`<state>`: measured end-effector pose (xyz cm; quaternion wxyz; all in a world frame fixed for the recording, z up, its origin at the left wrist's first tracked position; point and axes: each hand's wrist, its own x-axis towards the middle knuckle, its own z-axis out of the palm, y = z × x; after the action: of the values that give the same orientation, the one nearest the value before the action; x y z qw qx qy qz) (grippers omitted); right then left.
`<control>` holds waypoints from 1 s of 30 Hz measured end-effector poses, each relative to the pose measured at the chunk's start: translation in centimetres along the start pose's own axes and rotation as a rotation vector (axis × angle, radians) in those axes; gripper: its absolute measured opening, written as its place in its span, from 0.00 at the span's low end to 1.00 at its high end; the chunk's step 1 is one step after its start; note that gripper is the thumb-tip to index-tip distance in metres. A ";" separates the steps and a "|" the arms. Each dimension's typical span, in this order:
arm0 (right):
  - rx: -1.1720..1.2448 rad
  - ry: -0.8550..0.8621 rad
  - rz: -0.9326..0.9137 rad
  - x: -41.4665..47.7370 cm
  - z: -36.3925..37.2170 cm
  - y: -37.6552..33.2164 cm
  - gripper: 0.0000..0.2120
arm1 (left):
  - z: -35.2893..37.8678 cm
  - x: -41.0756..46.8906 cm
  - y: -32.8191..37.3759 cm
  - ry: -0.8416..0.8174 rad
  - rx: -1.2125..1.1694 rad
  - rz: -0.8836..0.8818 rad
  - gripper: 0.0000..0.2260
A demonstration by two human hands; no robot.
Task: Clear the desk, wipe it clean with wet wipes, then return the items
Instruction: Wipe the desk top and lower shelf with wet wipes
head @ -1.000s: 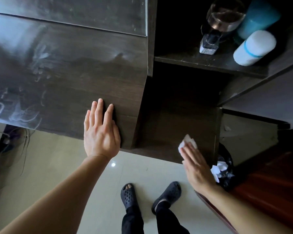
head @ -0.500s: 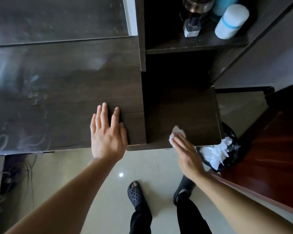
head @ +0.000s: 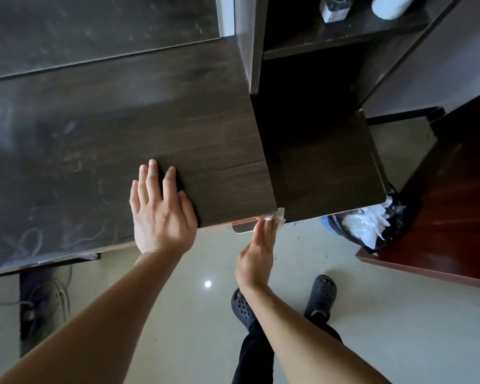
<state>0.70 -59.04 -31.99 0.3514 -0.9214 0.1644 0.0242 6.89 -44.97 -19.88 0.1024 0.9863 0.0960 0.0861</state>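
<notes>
Pressing the wet wipe (head: 277, 219) against the counter (head: 122, 151) front edge, the right hand (head: 257, 257) keeps fingers together; left hand (head: 161, 214) rests spread flat. Limp and flimsy, it probably handles best bunched under the fingertips.

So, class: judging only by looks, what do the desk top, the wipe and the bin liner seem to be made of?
Desk top: dark wood-grain board, probably laminate; semi-matte, with smear marks showing.
Wipe under the right hand: thin white nonwoven cloth or tissue, crumpled.
Bin liner: thin black plastic film, glossy and wrinkled.
</notes>
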 end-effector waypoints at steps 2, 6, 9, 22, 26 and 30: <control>-0.024 -0.018 0.000 -0.6 0.6 -0.7 0.34 | 0.0 0.0 -0.1 0.005 0.000 0.008 0.21; -0.086 -0.144 -0.126 -1.6 0.2 0.4 0.37 | -0.1 -0.1 0.0 0.004 -0.004 0.013 0.21; -0.179 -0.210 -0.382 -0.7 -2.8 4.1 0.42 | -0.1 -0.1 -0.1 -0.005 -0.008 0.010 0.22; -0.301 -0.147 -0.411 9.0 -10.3 8.2 0.31 | -0.9 0.5 6.4 -0.117 -0.126 0.149 0.22; -0.285 -0.165 -0.483 12.8 -12.9 11.3 0.30 | 0.6 2.7 13.0 -0.177 -0.103 0.312 0.18; -0.414 -0.061 -0.229 18.3 -15.9 14.6 0.33 | 2.6 4.6 14.7 -0.243 0.004 0.302 0.17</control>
<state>12.19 -84.89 -32.32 0.1600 -0.9853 0.0397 0.0453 14.33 -58.64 -18.45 0.0974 0.9929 -0.0660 -0.0196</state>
